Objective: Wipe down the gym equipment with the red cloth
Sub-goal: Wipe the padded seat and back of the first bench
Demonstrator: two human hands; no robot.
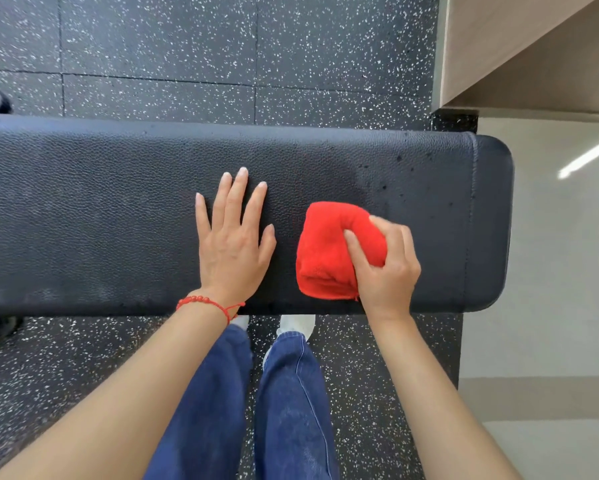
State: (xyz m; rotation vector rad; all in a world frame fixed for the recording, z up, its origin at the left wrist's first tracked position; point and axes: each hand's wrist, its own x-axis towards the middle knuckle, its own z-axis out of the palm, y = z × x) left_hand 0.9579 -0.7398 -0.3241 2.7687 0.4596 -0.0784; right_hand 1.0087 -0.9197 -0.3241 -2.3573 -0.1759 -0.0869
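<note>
Fig.: folded red plush cloth (329, 254) on black padded vinyl bench (100, 209), R end. Right hand (384, 268) grip clamped on it; left hand (232, 240) flat, fingers apart. Cloth likely soft, light; hold bunched top.

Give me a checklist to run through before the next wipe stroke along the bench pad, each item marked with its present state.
1. Red cloth gripped by right hand: ok.
2. Cloth lying on the bench pad: ok.
3. Left hand flat on the pad, bracing: ok.
4. Left hand clear of a leftward stroke: not ok, it lies beside the cloth.
5. Spots near the pad's right end wiped: not ok.
6. Cloth damp: cannot tell.
</note>
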